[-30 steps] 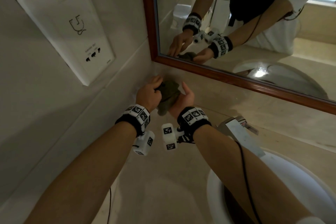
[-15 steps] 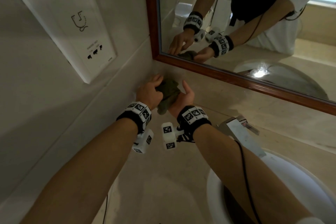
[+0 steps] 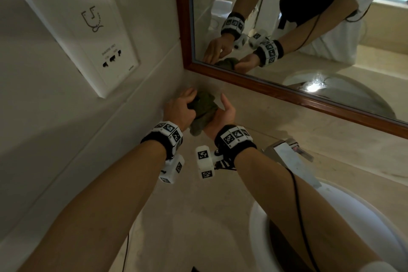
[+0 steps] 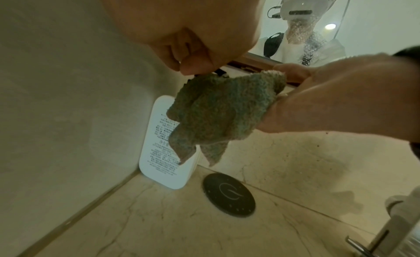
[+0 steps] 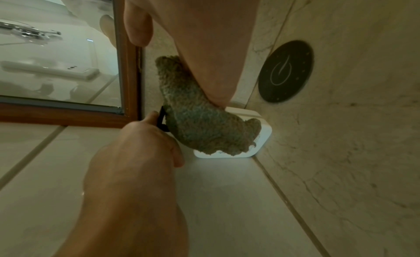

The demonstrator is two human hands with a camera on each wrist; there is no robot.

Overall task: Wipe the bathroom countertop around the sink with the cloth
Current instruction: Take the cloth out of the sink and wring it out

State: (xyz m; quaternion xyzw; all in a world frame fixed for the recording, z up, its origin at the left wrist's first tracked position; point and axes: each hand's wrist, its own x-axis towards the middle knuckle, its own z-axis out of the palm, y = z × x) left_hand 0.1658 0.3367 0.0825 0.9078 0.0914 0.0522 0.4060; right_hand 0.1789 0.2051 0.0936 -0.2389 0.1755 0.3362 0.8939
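Note:
A crumpled green cloth (image 3: 204, 106) hangs between both hands above the beige countertop (image 3: 198, 216), in the corner under the mirror. My left hand (image 3: 183, 108) curls its fingers over the cloth's upper left part, by a small black loop (image 5: 161, 121). My right hand (image 3: 223, 115) cradles the cloth from the right, thumb pointing up, fingers behind the fabric. In the left wrist view the cloth (image 4: 222, 113) dangles free of the counter, with the left hand (image 4: 193, 51) above and the right hand (image 4: 341, 99) beside it. The right wrist view shows the cloth (image 5: 200, 121) under the right hand (image 5: 204, 45).
A white bottle (image 4: 163, 153) leans in the wall corner, beside a black round disc (image 4: 228, 194) set in the counter. The chrome faucet (image 3: 291, 161) and white sink (image 3: 364, 216) lie to the right. A wood-framed mirror (image 3: 287, 95) runs behind. A socket plate (image 3: 88, 28) sits on the left wall.
Both hands stay in the corner with the cloth between them. They have shifted slightly toward the mirror, and the cloth sits more bunched.

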